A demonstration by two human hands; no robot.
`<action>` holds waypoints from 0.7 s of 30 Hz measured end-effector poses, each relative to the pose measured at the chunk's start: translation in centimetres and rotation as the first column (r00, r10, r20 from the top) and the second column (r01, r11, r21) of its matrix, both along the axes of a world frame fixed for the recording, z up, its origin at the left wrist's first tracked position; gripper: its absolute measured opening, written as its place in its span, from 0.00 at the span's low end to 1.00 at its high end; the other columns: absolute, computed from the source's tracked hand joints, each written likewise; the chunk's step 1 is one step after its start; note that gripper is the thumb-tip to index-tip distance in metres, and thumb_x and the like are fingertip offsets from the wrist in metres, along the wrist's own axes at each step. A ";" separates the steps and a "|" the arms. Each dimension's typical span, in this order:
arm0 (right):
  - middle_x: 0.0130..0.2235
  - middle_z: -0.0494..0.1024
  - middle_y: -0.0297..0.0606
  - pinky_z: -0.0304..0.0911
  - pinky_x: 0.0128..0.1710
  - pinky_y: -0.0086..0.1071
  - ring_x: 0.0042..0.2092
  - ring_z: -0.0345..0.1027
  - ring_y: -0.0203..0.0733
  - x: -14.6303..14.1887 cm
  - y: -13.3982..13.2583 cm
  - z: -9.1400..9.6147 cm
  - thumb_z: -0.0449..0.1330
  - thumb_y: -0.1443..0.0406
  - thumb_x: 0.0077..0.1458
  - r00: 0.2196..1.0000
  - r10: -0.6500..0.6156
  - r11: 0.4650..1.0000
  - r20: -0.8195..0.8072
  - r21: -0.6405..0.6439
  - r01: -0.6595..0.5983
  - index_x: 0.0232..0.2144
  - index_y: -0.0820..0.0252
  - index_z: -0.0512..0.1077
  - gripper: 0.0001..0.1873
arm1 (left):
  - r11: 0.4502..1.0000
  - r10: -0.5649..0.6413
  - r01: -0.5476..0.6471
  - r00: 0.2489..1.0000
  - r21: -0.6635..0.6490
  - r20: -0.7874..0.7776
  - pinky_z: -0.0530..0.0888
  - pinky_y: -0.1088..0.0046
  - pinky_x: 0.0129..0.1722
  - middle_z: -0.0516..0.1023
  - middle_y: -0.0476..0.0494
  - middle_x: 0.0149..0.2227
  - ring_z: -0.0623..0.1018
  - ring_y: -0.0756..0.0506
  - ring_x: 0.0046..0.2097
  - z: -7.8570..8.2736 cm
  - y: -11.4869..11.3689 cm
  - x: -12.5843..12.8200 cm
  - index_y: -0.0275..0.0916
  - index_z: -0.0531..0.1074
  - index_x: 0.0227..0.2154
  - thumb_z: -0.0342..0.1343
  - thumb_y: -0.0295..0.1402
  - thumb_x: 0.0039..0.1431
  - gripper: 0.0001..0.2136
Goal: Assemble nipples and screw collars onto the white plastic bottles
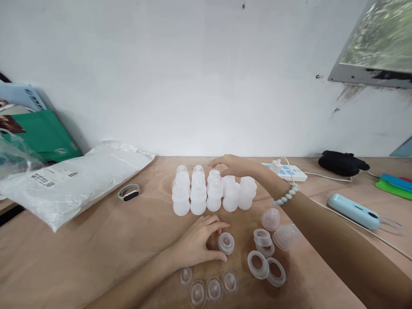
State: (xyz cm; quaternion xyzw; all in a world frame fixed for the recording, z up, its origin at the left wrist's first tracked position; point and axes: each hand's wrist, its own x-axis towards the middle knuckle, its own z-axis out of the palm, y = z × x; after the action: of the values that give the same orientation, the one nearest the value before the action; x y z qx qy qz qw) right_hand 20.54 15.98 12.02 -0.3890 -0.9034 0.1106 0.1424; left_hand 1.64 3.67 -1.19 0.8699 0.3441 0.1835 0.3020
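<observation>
Near the front middle, my left hand (202,240) curves its thumb and fingers around a clear nipple in a screw ring (226,243). The fingers stand apart, with a gap at the ring's upper edge. My right hand (230,165) reaches over the back of several frosted white baby bottles (198,201), fingers apart, near the tops of the middle ones; contact is unclear. The bottles stand in rows. Clear domed caps (182,170) top some on the left; those on the right look bare. Clear nipples (214,288) lie below my left hand.
To the right lie loose screw rings (276,272) and domed caps (271,219). A white parcel (96,176) and a fitness band (129,193) are on the left. Beyond my right forearm are a power strip (291,173), a blue device (354,210) with a cord, and a black pouch (343,163).
</observation>
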 end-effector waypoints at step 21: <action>0.35 0.81 0.36 0.72 0.39 0.37 0.38 0.76 0.43 4.6 -14.0 -3.9 0.65 0.59 0.57 0.617 -0.262 0.965 -0.742 -0.183 0.190 0.39 0.54 0.78 0.09 | 0.907 -0.016 -0.254 0.776 0.336 0.631 0.73 0.61 0.41 0.63 0.38 0.52 0.72 0.39 0.44 -2.1 -0.4 -0.5 0.51 0.46 0.66 0.58 0.61 0.56 0.42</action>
State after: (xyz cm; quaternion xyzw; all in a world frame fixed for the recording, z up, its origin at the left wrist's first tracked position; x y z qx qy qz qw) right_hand 25.16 2.01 8.16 -0.4228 -0.6979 0.2835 0.5038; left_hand 1.18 3.32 -3.25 0.7796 0.2356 0.5447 0.2002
